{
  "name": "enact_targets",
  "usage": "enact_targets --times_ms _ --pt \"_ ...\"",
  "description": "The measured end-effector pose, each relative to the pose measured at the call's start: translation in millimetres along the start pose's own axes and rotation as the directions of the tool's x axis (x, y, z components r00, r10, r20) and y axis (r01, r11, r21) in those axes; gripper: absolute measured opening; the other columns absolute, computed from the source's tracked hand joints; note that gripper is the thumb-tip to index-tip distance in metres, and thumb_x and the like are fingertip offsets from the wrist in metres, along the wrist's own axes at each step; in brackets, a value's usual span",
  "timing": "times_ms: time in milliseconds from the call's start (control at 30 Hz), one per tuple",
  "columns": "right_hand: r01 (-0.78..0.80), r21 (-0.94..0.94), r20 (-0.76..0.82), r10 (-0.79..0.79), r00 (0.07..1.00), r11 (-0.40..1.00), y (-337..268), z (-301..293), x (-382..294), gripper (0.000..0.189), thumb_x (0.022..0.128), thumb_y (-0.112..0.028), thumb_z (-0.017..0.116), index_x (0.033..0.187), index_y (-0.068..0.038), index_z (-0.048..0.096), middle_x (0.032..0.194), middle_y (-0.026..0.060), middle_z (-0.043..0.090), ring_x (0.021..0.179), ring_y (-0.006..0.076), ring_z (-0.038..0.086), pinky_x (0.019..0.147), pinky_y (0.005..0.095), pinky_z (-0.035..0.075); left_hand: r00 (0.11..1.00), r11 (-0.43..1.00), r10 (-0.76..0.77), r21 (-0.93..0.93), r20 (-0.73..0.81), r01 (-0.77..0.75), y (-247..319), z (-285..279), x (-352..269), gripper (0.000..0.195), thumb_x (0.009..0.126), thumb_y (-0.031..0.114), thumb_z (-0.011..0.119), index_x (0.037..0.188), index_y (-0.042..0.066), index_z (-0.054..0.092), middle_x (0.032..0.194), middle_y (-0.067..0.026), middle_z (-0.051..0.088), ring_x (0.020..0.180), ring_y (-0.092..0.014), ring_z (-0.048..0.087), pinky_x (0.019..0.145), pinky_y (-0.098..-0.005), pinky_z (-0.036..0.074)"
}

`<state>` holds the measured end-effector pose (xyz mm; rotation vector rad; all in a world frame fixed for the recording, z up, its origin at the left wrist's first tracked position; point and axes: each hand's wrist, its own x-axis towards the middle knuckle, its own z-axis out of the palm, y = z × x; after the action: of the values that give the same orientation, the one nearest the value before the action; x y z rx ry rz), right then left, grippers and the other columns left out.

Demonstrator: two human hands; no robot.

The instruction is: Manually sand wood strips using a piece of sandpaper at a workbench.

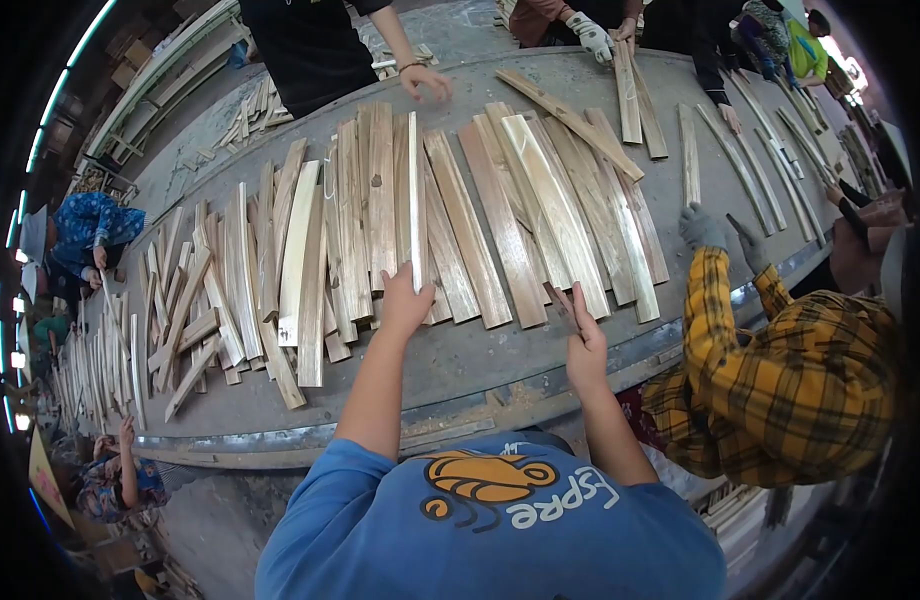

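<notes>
My left hand [407, 300] grips the near end of a narrow wooden strip [414, 195], which stands on its edge and points away from me. In my right hand [586, 349] is a small flat tool [561, 304] that looks like a scraper or putty knife; fingers hide part of it. Just beyond that hand lies a pale, shiny wooden slat [554, 214]. A reddish slat [505, 225] rests to the left of it, and a brown slat [469, 229] lies closer to my left hand. Some slats overlap one another.
The grey worktable [430, 375] has a metal-edged front rim [460, 411]. Crossed slats [182, 315] are heaped at left. A slanting slat [572, 124] lies across others. A co-worker in plaid [790, 382] stands close at right; another's bare hand [426, 81] hovers opposite.
</notes>
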<state>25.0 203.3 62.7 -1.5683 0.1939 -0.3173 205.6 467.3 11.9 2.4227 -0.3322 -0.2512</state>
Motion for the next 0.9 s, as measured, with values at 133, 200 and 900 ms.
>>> enact_targets --times_ms 133,200,900 --pt "0.023 -0.012 -0.024 -0.023 0.999 1.0 -1.9 -4.4 -1.5 0.084 0.075 0.019 0.029 0.156 0.001 0.025 0.147 0.0193 0.051 0.14 0.0221 0.043 0.117 0.0302 0.023 0.999 0.843 -0.053 -0.535 0.008 0.049 18.5 8.6 3.9 0.058 0.089 0.018 0.061 0.14 -0.004 0.048 0.124 -0.0254 0.065 0.113 -0.03 0.065 0.098 -0.0343 0.048" --pt "-0.028 0.012 -0.038 0.028 0.999 1.0 -7.5 -0.9 -3.1 0.084 0.075 0.02 0.029 0.156 0.0 0.025 0.146 0.0189 0.052 0.139 0.0215 0.044 0.116 0.0291 0.024 0.998 0.877 0.01 -0.481 0.064 0.022 36.4 33.4 6.2 0.063 0.092 0.029 0.064 0.145 0.001 0.046 0.144 -0.0227 0.052 0.131 -0.033 0.053 0.111 -0.0479 0.038" --pt "-0.014 0.006 -0.101 0.014 0.995 1.0 -14.8 -0.1 -16.0 0.084 0.075 0.021 0.029 0.156 0.002 0.026 0.147 0.0212 0.051 0.14 0.0233 0.043 0.117 0.031 0.023 0.995 0.966 -0.076 0.244 -0.067 0.09 -12.6 -42.6 11.5 0.07 0.075 0.025 0.073 0.135 -0.005 0.053 0.146 -0.0254 0.049 0.139 -0.036 0.044 0.114 -0.0603 0.029"
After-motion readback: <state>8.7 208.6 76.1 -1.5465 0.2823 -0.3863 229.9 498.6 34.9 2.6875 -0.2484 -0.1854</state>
